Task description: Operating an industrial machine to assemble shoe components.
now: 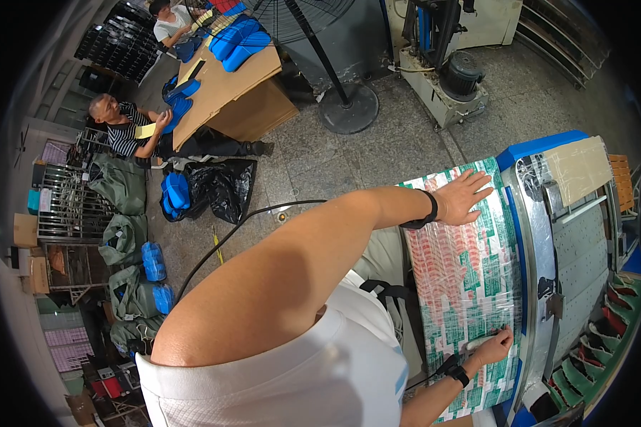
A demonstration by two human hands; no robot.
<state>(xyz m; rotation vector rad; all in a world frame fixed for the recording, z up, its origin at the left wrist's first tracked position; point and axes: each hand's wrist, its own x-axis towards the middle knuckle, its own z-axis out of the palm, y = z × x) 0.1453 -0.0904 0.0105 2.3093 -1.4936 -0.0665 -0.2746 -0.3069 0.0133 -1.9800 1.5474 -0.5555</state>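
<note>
A worktop (452, 267) covered in green, white and red printed sheet under shiny clear film lies along my right side. My left hand (466, 198) rests palm down on its far part, fingers spread, with a black band on the wrist. Nearer to me, my right hand (493, 346) is low over the same cover, its fingers pinched together. A small pale thing shows beside these fingers, but I cannot make out what it is. A black watch (458, 375) is on the right wrist.
Right of the worktop stands a metal-framed machine (538, 235), with a rack of green and red curved pieces (584, 370). A pedestal fan base (348, 108), a cardboard-covered table (228, 107) and a black bag (224, 188) stand ahead. Two people sit by that table. A black cable (242, 224) crosses the floor.
</note>
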